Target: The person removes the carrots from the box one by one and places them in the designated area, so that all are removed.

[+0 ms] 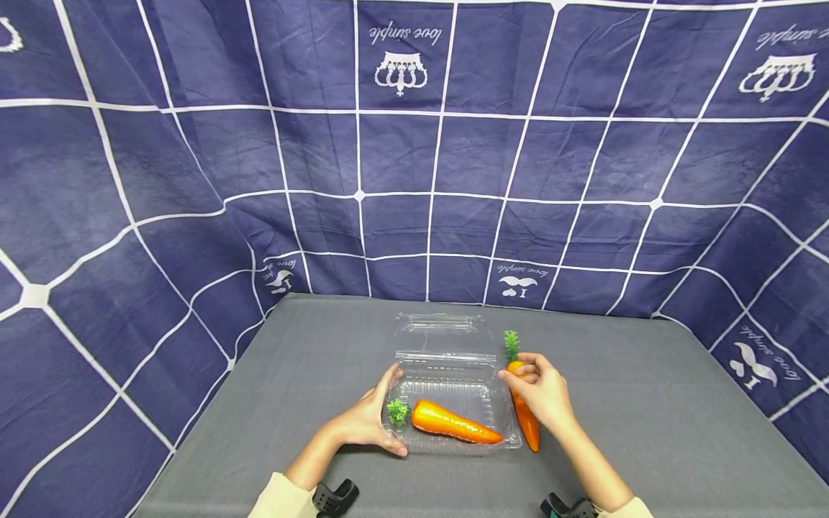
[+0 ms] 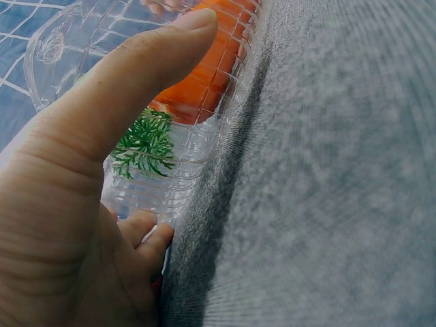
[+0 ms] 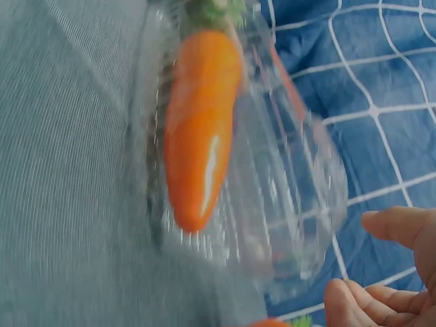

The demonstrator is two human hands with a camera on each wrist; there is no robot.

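Observation:
In the head view a clear plastic clamshell container (image 1: 447,374) stands on the grey table with its lid folded back. Inside lies an orange carrot (image 1: 453,423) with a green leafy top (image 1: 398,412). My left hand (image 1: 365,419) grips the container's left end, thumb at the front corner and fingers along the side; the left wrist view shows the thumb (image 2: 129,82) across the front wall. A second carrot (image 1: 526,421) lies just right of the container. Over its upper end is my right hand (image 1: 544,392); in the right wrist view its thumb and fingers (image 3: 375,303) are apart with nothing between them.
A grey cloth (image 1: 311,360) covers the table. A dark blue curtain with white grid lines (image 1: 401,158) hangs behind and at both sides. The container's raised lid (image 1: 443,334) extends toward the back, left of the second carrot's leaves (image 1: 512,344).

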